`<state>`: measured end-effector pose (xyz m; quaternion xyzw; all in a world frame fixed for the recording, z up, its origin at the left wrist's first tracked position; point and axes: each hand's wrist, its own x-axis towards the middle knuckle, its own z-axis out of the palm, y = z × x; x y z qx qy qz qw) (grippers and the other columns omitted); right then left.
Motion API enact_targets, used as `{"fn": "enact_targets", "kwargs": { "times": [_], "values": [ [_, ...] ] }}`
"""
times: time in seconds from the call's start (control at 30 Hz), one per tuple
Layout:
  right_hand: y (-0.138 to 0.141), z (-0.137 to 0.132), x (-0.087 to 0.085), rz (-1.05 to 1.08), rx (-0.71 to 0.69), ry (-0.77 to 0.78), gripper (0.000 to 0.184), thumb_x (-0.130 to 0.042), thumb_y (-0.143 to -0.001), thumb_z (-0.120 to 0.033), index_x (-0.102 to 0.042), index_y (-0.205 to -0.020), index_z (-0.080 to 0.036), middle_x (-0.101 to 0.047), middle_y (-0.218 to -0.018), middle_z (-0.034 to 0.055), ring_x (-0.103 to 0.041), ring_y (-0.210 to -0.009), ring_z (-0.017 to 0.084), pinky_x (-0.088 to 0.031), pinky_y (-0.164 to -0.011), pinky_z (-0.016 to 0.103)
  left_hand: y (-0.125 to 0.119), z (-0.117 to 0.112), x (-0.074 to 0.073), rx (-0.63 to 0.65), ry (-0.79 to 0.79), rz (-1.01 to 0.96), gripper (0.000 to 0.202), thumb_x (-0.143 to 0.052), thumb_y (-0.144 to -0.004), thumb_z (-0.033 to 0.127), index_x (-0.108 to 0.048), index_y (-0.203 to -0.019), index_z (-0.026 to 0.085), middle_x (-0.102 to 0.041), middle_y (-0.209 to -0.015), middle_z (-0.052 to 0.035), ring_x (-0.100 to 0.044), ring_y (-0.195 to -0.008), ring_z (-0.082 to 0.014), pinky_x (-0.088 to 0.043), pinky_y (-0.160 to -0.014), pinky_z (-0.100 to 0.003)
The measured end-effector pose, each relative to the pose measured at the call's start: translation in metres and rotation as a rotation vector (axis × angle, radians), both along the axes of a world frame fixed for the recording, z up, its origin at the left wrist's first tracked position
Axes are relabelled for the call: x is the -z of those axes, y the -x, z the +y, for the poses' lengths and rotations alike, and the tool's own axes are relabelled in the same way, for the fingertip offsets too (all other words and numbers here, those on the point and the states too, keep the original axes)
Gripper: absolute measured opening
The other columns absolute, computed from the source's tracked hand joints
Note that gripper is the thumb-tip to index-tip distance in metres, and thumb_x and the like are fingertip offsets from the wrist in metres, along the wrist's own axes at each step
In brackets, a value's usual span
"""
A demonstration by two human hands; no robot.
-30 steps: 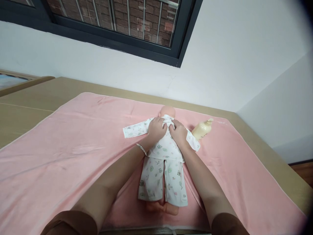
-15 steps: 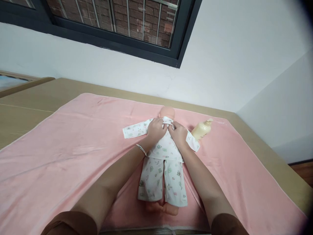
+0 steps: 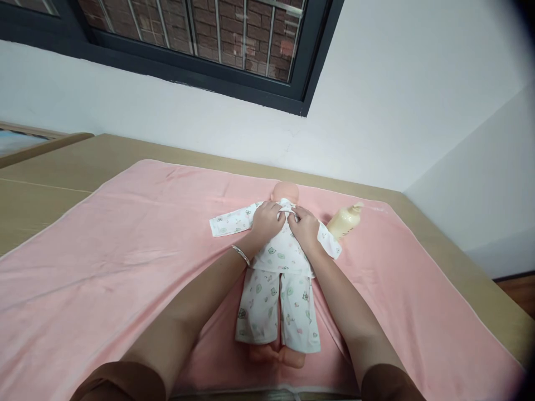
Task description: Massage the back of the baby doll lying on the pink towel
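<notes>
A baby doll (image 3: 286, 192) lies on its back on a pink towel (image 3: 104, 250), head toward the wall. It wears a white printed top (image 3: 281, 249) and matching trousers (image 3: 276, 306). My left hand (image 3: 266, 221) and my right hand (image 3: 306, 228) sit side by side on the doll's chest. Both pinch the top's cloth just below the collar. A silver bangle (image 3: 241, 254) circles my left wrist. The doll's bare feet (image 3: 278, 356) stick out near me.
A cream baby bottle (image 3: 345, 220) lies on the towel just right of the doll's shoulder. The towel covers a tan bed or table (image 3: 50, 172) set against a white wall under a barred window (image 3: 200, 33). Wooden floor (image 3: 518, 292) shows at the far right.
My two hands have closed in slightly toward each other at the doll's collar. The doll and bottle have not moved.
</notes>
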<state>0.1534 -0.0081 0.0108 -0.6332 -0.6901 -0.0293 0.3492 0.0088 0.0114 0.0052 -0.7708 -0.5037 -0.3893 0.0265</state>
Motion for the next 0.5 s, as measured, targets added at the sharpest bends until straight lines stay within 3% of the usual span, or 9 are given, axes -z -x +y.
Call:
{"fn": "enact_targets", "kwargs": {
  "times": [0.17,0.5],
  "values": [
    [0.005,-0.007,-0.002,0.015,0.121,0.023,0.033,-0.049,-0.09,-0.033,-0.071,-0.109,-0.021,-0.073,-0.114,0.0076,-0.066,-0.107,0.023,-0.047,-0.092,0.031,-0.002,-0.003,0.003,-0.076,-0.035,-0.015,0.013,-0.053,-0.087,0.021,-0.065,-0.083,0.019,-0.069,-0.089,-0.0097,-0.061,-0.094,-0.0259,-0.049,-0.083,-0.038],
    [0.006,-0.009,-0.012,0.081,0.116,0.086,0.032,-0.052,-0.089,-0.035,-0.068,-0.114,-0.024,-0.071,-0.116,0.0041,-0.063,-0.109,0.024,-0.046,-0.089,0.031,-0.003,-0.004,0.001,-0.132,0.036,-0.061,0.014,-0.055,-0.086,0.025,-0.065,-0.092,0.018,-0.07,-0.096,-0.0097,-0.061,-0.098,-0.0274,-0.048,-0.089,-0.039]
  ]
}}
